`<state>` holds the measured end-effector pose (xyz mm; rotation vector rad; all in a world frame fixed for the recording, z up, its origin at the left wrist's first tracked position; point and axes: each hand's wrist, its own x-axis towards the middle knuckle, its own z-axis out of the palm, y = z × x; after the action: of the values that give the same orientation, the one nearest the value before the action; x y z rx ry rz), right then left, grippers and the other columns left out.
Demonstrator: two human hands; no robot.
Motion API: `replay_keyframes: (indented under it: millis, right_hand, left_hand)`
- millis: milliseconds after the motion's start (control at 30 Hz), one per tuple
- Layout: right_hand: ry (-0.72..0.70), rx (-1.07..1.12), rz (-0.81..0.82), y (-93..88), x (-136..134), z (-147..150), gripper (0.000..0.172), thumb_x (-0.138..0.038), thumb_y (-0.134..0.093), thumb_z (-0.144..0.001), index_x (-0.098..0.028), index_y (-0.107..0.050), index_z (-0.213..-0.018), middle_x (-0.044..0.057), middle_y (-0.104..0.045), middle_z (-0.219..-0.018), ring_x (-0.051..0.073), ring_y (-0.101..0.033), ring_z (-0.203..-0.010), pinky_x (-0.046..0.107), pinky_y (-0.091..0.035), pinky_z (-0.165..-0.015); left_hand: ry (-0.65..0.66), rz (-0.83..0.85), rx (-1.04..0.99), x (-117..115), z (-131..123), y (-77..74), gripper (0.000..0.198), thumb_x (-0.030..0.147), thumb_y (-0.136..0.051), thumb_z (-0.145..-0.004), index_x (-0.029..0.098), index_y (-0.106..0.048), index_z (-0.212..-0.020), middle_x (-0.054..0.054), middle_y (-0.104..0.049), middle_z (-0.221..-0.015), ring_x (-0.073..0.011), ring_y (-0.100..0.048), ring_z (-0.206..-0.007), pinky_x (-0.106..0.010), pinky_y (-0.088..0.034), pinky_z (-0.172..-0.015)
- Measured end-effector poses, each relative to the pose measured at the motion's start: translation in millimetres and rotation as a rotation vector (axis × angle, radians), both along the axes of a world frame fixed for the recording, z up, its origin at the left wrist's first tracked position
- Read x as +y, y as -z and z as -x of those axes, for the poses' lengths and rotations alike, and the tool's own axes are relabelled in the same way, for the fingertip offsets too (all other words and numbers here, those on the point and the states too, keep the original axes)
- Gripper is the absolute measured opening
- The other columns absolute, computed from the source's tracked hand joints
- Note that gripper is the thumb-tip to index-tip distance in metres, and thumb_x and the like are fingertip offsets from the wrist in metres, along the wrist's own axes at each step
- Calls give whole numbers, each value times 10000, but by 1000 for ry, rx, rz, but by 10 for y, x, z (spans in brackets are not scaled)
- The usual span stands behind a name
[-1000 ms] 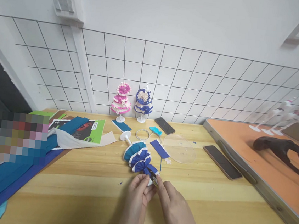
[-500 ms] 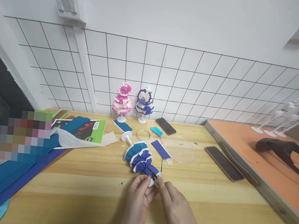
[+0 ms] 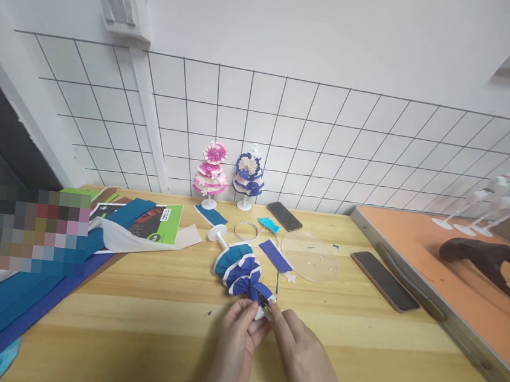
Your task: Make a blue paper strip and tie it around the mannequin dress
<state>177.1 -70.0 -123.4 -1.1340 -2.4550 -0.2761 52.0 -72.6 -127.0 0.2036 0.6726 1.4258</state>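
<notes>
A blue and white ruffled paper tree (image 3: 238,269) lies on its side on the wooden table (image 3: 141,319), its white stand (image 3: 215,233) pointing away from me. My left hand (image 3: 235,347) pinches the tree's near tip with closed fingers. My right hand (image 3: 299,357) is closed on thin dark tweezers (image 3: 265,303), whose tips touch the same end of the tree.
Two finished paper trees, a pink tree (image 3: 210,176) and a blue tree (image 3: 247,177), stand by the wire grid. Nearby lie a clear plastic disc (image 3: 314,256), a wire ring (image 3: 246,231), blue paper strips (image 3: 274,255), two phones (image 3: 384,281), teal paper sheets (image 3: 6,304) and an orange board (image 3: 464,286).
The view has drifted slightly. Both hands stay at the tree's near tip with almost no movement.
</notes>
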Motion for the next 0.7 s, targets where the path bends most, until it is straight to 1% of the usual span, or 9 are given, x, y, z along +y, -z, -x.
replay_keyframes:
  millis: [67,167,233,300,400,467,533,633,700]
  right_hand:
    - [11,0,49,-3,-2,-7,409,-77,-217,-886,-59,-371,-1265,102,-565,-753,184,-597,-585,283,-533,-500]
    - [50,20,119,-8,-9,-15,412,-85,-220,-887,-79,-366,-1273,109,-564,-784,196,-608,-610,300,-537,-513]
    - [74,72,188,-26,-18,-25,407,-114,-219,-903,-109,-355,-1287,106,-568,-803,195,-618,-628,297,-540,-526]
    - [91,172,251,-57,-27,-57,383,-176,-239,-926,-143,-344,-1293,101,-581,-835,188,-633,-668,282,-546,-566]
    - [103,318,263,-102,-34,-194,360,-262,-290,-935,-195,-336,-1286,114,-606,-969,191,-640,-862,279,-542,-708]
    - [132,335,265,-92,-36,-355,363,-280,-319,-927,-224,-340,-1286,115,-604,-1072,196,-605,-990,282,-524,-779]
    - [216,283,314,-28,-42,-552,393,-271,-338,-914,-240,-338,-1306,107,-608,-1110,202,-606,-1001,278,-528,-765]
    - [414,160,359,171,-61,-847,508,-191,-333,-872,-241,-273,-1374,103,-639,-1068,217,-651,-884,294,-541,-680]
    - [488,73,332,331,-64,-998,521,-142,-336,-838,-241,-346,-1349,102,-661,-997,227,-655,-833,306,-536,-653]
  left_hand:
    - [-1,6,2,1,-3,-8,114,153,-650,-724,145,-537,-738,-45,-637,-766,-159,-627,-759,-346,-475,-809]
    - [-2,-5,-3,7,-3,-31,98,151,-636,-729,143,-540,-748,-59,-645,-802,-187,-636,-806,-355,-472,-816]
    - [-1,-7,-13,12,-1,-47,97,148,-636,-724,141,-546,-761,-76,-652,-852,-211,-637,-851,-367,-470,-823]
    - [-2,4,-20,14,0,-56,103,148,-640,-714,139,-550,-764,-87,-656,-875,-223,-639,-861,-378,-471,-822]
    - [-13,36,-2,11,-2,-48,112,152,-642,-704,143,-543,-756,-87,-668,-858,-223,-650,-814,-391,-477,-805]
    - [-24,63,9,8,0,-32,118,151,-642,-695,148,-535,-745,-77,-674,-819,-221,-657,-769,-400,-480,-795]
    - [-20,74,-6,7,7,-19,118,152,-638,-693,148,-534,-749,-79,-679,-804,-232,-661,-766,-413,-478,-805]
    - [14,76,-66,9,23,-18,135,161,-627,-704,140,-545,-809,-102,-683,-853,-266,-657,-838,-440,-461,-851]
    - [29,85,-111,8,31,-28,151,160,-619,-713,143,-543,-841,-107,-682,-889,-286,-647,-888,-458,-446,-878]
